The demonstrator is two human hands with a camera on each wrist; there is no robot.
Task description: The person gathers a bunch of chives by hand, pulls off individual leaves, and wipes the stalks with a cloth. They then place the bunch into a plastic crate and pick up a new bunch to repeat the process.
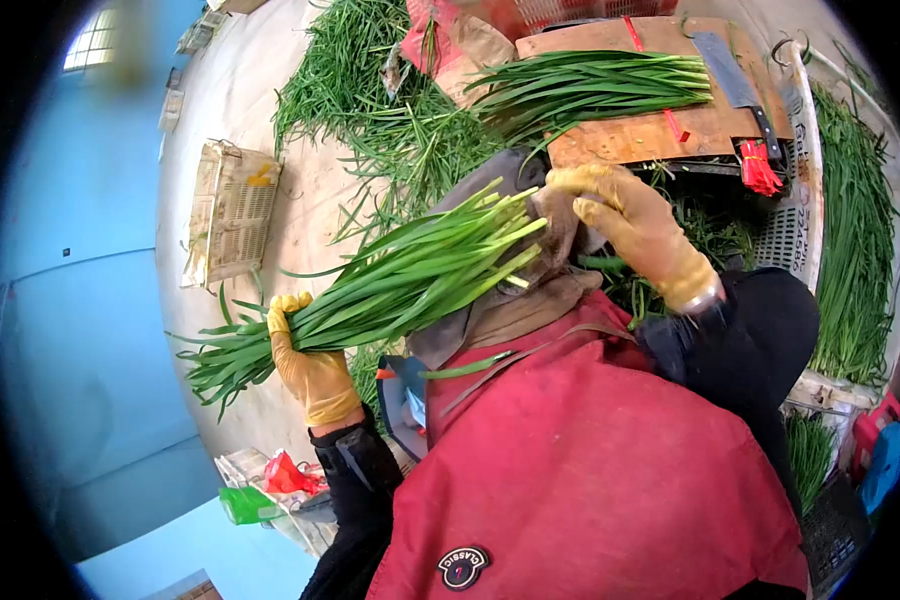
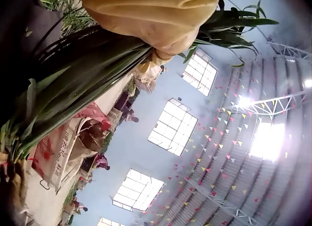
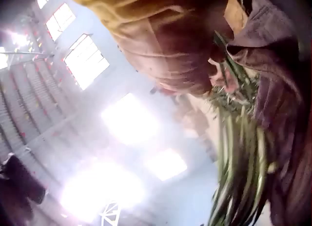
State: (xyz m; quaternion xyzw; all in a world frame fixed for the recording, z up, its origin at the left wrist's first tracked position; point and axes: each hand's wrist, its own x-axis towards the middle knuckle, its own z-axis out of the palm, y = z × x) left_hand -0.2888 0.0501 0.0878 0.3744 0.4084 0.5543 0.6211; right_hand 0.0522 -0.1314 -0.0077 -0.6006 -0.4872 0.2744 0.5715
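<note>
A bundle of long green leafy stalks (image 1: 400,275) lies slanted across the lap, pale cut ends toward the right. The yellow-gloved left hand (image 1: 315,375) grips it near the leafy end; in the left wrist view that gloved hand (image 2: 156,21) is wrapped over the leaves (image 2: 83,75). Just beyond the pale ends, the gloved right hand (image 1: 640,230) is raised with bent fingers; whether it holds anything is unclear. The right wrist view has the glove (image 3: 170,40) above the stalk ends (image 3: 243,157), apart from them.
Another bundle (image 1: 600,85) lies on a wooden board (image 1: 610,138) beside a cleaver (image 1: 725,70) and red ties (image 1: 758,168). Loose greens (image 1: 340,70) cover the floor ahead. A white crate (image 1: 808,200) of greens stands right, an upright crate (image 1: 232,212) left.
</note>
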